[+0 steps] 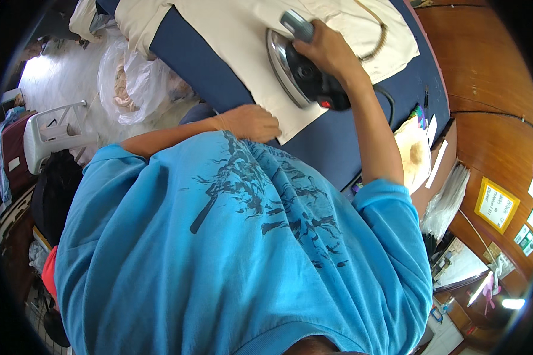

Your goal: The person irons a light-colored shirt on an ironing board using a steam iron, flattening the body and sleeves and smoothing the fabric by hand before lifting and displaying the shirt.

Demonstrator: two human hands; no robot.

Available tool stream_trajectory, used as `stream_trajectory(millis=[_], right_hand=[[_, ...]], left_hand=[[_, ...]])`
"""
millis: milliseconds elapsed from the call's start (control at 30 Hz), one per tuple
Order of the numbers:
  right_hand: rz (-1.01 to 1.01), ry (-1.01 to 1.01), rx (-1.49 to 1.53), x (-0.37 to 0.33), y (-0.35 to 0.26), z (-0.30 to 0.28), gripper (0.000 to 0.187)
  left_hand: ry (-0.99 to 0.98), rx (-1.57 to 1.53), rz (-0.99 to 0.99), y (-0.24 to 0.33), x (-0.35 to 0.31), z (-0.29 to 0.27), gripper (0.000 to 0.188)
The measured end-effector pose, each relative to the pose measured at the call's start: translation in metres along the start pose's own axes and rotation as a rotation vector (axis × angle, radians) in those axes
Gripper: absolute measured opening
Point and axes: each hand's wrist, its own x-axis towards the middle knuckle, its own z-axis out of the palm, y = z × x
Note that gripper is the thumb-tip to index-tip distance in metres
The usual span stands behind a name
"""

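My right hand (328, 52) is wrapped round the grey handle of a clothes iron (302, 74), which has a black body, a shiny metal soleplate and a red switch. The iron is tilted on or just over a cream garment (228, 44), probably trousers, spread on a dark blue padded surface (198, 50). Close to my body, my left hand (249, 122) is at the garment's near edge with its fingers curled. Whatever those fingers may hold is hidden. From the iron's rear a dark cord (389, 100) curves onto the blue surface.
A coiled brown cord (382, 35) crosses the garment's far right. Beside the surface's right edge is a stained cream cloth (414, 151). To the left are a clear plastic bag (133, 83) with cloth inside and a white plastic stool (56, 130). A wooden wall (485, 77) borders the right.
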Motion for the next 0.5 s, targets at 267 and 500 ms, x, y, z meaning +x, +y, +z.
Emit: stream_trajectory(millis=[267, 500], right_hand=[[0.311, -0.192, 0.132, -0.124, -0.005, -0.024, 0.042], [-0.030, -0.360, 0.118, -0.156, -0.013, -0.015, 0.040]], left_hand=[[0.433, 0.168, -0.330, -0.026, -0.004, -0.032, 0.013], [0.449, 0.133, -0.436, -0.041, 0.001, -0.042, 0.014]])
